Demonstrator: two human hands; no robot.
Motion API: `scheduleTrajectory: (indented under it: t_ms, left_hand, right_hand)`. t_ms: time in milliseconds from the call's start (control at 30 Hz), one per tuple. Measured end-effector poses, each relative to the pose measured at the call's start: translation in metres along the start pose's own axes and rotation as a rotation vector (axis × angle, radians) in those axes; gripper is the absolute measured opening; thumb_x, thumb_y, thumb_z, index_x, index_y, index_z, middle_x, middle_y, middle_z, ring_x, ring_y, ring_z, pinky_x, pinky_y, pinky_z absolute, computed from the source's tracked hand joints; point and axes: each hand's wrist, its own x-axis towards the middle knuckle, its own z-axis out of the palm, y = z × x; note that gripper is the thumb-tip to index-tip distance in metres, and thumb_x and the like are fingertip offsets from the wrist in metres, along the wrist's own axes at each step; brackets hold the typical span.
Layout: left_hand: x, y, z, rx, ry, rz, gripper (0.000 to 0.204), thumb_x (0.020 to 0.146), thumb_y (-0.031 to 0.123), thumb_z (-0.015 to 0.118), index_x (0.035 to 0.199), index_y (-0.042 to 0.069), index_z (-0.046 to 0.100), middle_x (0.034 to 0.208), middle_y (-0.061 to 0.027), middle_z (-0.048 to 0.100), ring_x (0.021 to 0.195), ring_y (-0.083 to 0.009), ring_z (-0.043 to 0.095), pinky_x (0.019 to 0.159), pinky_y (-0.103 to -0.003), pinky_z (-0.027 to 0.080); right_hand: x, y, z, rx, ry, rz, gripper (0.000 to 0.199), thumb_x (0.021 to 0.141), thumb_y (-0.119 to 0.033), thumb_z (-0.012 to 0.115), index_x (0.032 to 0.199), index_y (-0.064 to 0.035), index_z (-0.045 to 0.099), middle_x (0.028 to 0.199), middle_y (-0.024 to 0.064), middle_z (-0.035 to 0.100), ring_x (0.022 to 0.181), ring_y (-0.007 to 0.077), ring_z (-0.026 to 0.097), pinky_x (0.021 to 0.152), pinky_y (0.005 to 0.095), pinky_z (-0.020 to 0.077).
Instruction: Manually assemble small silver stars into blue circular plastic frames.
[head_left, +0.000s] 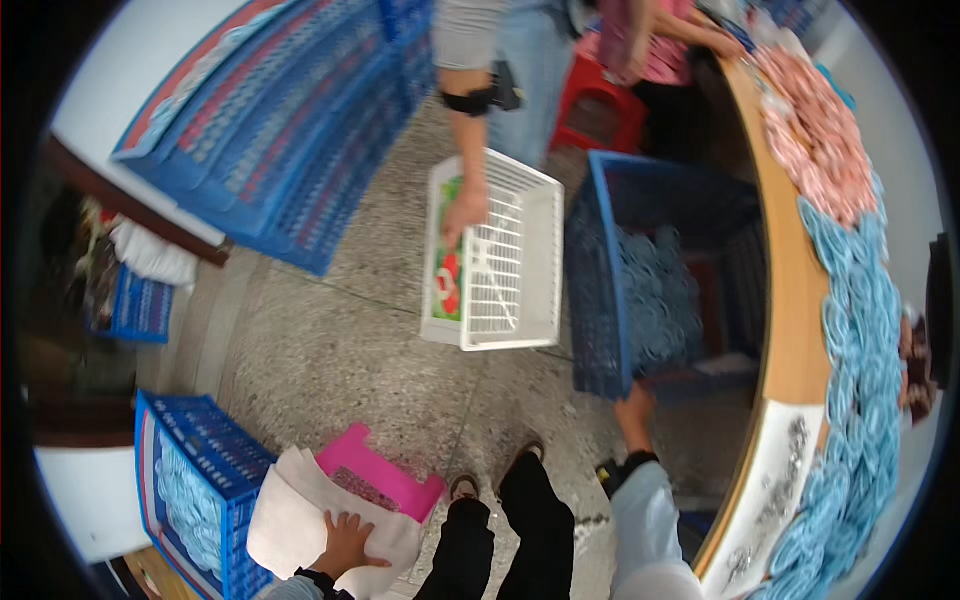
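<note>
The right hand (633, 408) grips the lower rim of the tall blue plastic crate (610, 290), part-filled with pale blue rings. Left of the crate, the left hand (347, 541) rests flat on white cloth (290, 520).

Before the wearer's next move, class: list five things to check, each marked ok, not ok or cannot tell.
1. Left hand lies flat on the white sheets: ok.
2. Pink piece lies under those sheets: ok.
3. Right hand reaches the blue crate at its near corner: ok.
4. Right hand's fingers closed on the crate: cannot tell.
5. Another person's hand holds the white basket off the floor: ok.
</note>
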Motion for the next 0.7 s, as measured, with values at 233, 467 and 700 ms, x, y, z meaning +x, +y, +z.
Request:
scheduleTrajectory:
  t_ms: [233,467,700]
  left_hand:
    - [-0.118,0.004,0.121,0.065,-0.171,-0.076,0.075,0.045,0.070,0.059,0.100,0.020,0.057,0.098,-0.0101,0.047,0.099,-0.0342,0.039,0.083,-0.070,0.018]
    - [-0.165,0.040,0.159,-0.031,-0.769,-0.583,0.048,0.072,0.049,0.057,0.113,0.025,0.053,0.120,-0.0048,0.047,0.118,-0.0318,0.033,0.093,-0.065,0.012]
    - [-0.191,0.074,0.180,-0.442,-0.724,-1.001,0.082,0.060,0.063,0.060,0.128,0.026,0.035,0.130,-0.0115,0.035,0.123,-0.0378,0.023,0.095,-0.063,0.013]
  right_hand:
    - [-0.046,0.026,0.010,-0.026,-0.033,-0.075,0.043,0.063,-0.014,0.064,0.103,-0.0032,0.054,0.096,0.0166,0.059,0.095,0.0310,0.052,0.086,0.0397,0.0349]
    - [-0.072,-0.077,-0.074,-0.147,-0.332,-0.146,0.038,0.075,-0.022,0.060,0.098,0.0074,0.054,0.097,0.0233,0.058,0.087,0.0347,0.056,0.074,0.0401,0.0429]
    - [-0.029,-0.031,-0.025,-0.286,-0.528,-0.317,0.036,0.074,-0.027,0.058,0.091,0.0041,0.057,0.094,0.0232,0.058,0.086,0.0363,0.055,0.070,0.0407,0.0423]
